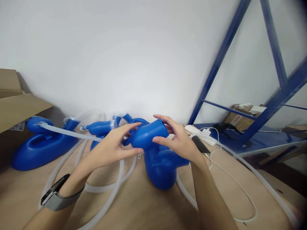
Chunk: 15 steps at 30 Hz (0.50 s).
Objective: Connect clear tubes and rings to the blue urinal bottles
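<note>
A glossy blue plastic cup-like piece with a tapered narrow end and a wide rimmed end (pixel 147 134) is held up between the bare left hand (pixel 121 143) and the bare right hand (pixel 180 139). The left hand curls round the narrow end, thumb along the near lower side and fingers on the far side. The right hand spans the wide rim, thumb on the near face, fingers over the far edge. The piece lies slantwise between the two palms, its rim tipped up to the right. Directly beneath it stands a rounded blue plastic container (pixel 161 175) on the tan tabletop (pixel 141 204). Translucent white flexible tubing (pixel 116 190) loops beside and below the left forearm, which wears a grey-strapped wristband (pixel 61 200).
</note>
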### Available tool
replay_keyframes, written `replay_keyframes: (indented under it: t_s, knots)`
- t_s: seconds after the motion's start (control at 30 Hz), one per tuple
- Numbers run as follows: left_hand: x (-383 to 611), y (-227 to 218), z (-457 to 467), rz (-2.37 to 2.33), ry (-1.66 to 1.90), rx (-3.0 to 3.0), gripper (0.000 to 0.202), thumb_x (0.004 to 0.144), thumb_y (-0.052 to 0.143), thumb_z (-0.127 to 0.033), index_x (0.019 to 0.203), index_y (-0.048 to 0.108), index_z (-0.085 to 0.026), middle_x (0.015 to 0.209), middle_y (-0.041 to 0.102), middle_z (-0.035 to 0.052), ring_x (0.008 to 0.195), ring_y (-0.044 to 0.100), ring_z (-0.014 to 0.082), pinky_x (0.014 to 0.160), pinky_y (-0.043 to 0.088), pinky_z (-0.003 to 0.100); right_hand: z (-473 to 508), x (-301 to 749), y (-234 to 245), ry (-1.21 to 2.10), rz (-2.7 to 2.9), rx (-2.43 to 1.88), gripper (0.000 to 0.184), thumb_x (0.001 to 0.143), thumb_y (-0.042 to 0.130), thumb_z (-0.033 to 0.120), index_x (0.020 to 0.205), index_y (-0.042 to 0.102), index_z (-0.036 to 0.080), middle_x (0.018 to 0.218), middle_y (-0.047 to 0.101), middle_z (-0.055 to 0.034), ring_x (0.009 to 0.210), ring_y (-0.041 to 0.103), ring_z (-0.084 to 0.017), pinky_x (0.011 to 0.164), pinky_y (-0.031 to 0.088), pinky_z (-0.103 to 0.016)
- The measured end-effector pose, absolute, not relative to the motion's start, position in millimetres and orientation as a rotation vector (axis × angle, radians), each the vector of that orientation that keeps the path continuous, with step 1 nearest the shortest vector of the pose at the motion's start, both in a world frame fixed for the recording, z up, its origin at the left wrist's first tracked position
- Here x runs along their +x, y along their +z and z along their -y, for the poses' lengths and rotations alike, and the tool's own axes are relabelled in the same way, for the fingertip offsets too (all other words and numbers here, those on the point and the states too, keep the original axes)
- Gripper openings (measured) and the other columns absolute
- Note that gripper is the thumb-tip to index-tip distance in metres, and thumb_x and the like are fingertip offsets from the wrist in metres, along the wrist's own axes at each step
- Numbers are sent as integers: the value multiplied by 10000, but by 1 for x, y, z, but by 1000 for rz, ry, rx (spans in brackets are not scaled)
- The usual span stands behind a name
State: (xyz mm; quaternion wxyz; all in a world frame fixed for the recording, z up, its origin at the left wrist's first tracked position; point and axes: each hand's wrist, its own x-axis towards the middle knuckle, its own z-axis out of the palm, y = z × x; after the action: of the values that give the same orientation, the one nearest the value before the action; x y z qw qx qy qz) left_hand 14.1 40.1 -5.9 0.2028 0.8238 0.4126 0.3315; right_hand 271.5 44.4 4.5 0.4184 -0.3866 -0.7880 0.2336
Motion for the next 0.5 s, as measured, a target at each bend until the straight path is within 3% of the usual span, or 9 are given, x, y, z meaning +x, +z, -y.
replay_keyframes:
  t_s: [0.1,0.17,0.3,0.5]
  knots:
    - [20,-13,-43,-1136,883,2354,943,815,770,-628,1612,377,-313,1515,586,100,1132,690,326,857,634,410,-44,269,4,526,2047,-913,694,860,811,478,1487,571,303,1472,625,-69,1331,595,-309,1057,542,-438]
    - [23,-17,-44,-1119,893,2401,892,836,752,-625,1594,406,-308,1526,573,103,1201,662,342,875,630,409,-45,268,3,506,2093,-881,737,879,790,506,1541,517,332,1538,575,-61,1409,535,-318,1131,498,-467]
    - [28,-24,-49,-1181,970,2380,773,847,724,-649,1498,529,-282,1443,633,108,1144,686,343,824,639,407,-46,279,3,518,2144,-930,779,937,703,550,1620,382,356,1537,560,-78,1284,622,-292,994,580,-438]
    - [25,-33,-62,-1347,1074,2260,832,830,720,-688,1511,506,-261,1526,574,120,1268,637,379,920,625,440,-54,323,4,580,2187,-1376,460,1030,520,565,1341,661,256,1190,732,-91,1059,700,-252,908,568,-400]
